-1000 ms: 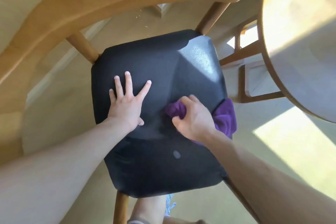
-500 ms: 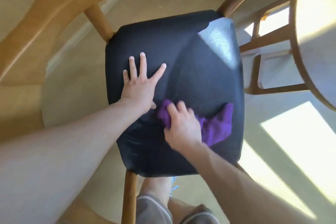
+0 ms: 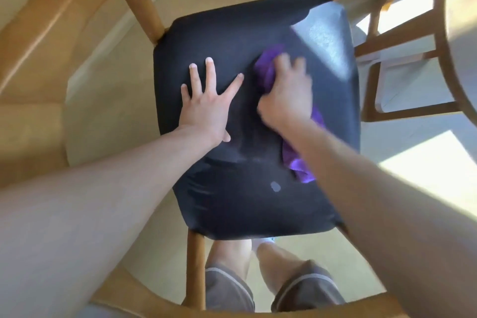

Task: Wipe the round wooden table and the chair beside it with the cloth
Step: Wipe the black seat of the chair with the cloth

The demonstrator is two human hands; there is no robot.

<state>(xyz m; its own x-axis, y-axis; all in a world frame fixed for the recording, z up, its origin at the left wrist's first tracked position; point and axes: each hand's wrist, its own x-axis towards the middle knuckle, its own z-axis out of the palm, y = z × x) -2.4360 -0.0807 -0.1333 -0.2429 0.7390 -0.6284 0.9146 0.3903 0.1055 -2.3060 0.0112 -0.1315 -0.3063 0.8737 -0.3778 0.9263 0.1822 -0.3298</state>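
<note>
Left hand [image 3: 206, 108] lies spread flat on the black chair seat [image 3: 232, 201]; right hand [image 3: 286, 95] grip bunches the purple cloth [image 3: 299, 162].

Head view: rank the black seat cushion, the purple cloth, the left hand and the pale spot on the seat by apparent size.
1. Black seat cushion
2. Left hand and purple cloth: unsure, since the right hand covers much of the cloth.
3. Pale spot

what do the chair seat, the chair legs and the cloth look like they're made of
Chair seat: likely black leather or vinyl over padding; its sunlit corner shows a fine pebbled sheen.
Chair legs: light wood with a smooth finish, going by the warm colour and soft glare.
Cloth: soft purple fabric, perhaps microfibre; it bunches and folds under the right hand.
</note>
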